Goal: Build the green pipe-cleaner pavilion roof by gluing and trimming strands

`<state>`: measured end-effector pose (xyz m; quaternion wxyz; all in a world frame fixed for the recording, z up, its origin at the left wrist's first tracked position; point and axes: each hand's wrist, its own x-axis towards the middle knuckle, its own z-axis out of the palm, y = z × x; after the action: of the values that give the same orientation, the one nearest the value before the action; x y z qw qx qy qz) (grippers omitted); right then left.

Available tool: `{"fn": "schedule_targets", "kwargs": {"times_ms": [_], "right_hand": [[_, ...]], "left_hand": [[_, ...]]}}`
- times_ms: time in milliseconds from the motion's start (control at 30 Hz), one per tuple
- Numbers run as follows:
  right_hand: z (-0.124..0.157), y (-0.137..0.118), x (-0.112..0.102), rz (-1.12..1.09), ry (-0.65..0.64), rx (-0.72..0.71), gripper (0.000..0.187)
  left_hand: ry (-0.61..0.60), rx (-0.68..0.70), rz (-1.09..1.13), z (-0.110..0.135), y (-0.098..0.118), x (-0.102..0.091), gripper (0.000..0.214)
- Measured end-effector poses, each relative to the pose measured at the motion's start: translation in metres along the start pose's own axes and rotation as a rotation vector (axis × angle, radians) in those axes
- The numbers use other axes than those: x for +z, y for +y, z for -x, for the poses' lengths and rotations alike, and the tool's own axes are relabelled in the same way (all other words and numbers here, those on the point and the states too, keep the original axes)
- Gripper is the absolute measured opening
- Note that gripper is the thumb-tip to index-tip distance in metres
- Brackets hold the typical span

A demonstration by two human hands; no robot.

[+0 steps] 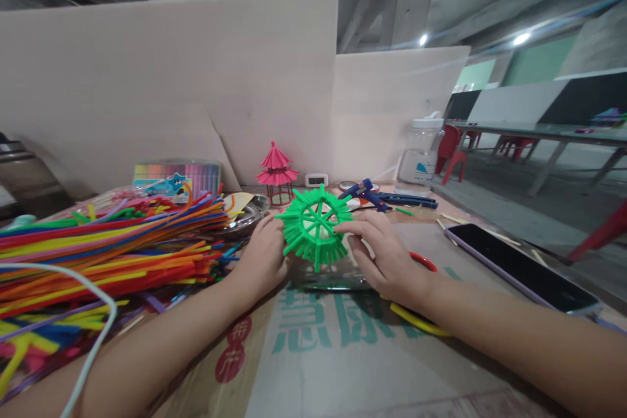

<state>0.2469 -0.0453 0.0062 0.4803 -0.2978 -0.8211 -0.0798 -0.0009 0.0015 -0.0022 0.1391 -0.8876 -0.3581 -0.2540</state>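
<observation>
A green pipe-cleaner ball with spiky ends and a pale core is held upright between both hands above the cardboard sheet. My left hand grips its left side with curled fingers. My right hand pinches its right edge, thumb and fingers closed on the green spokes. A dark flat object lies just under the ball.
A big heap of coloured pipe cleaners fills the left. Behind stand a marker box, a pink paper pagoda, a blue glue gun and a plastic jar. A phone lies at right, scissors under my right wrist.
</observation>
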Motion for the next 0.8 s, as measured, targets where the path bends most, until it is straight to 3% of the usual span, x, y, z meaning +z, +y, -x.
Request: {"fn": "schedule_targets", "kwargs": {"times_ms": [200, 367, 500, 800], "right_hand": [[0.000, -0.004, -0.003, 0.025, -0.045, -0.095, 0.027], [-0.008, -0.004, -0.007, 0.013, 0.041, -0.061, 0.019], [-0.022, -0.006, -0.012, 0.118, 0.055, -0.158, 0.017], [-0.029, -0.010, -0.020, 0.237, 0.017, -0.295, 0.012]], "left_hand": [[-0.011, -0.019, -0.024, 0.002, -0.001, 0.001, 0.023], [0.079, 0.055, -0.010, 0.002, 0.004, -0.004, 0.030], [0.122, 0.094, -0.031, 0.002, 0.007, -0.007, 0.041], [0.198, 0.164, -0.093, 0.001, 0.015, -0.010, 0.039]]}}
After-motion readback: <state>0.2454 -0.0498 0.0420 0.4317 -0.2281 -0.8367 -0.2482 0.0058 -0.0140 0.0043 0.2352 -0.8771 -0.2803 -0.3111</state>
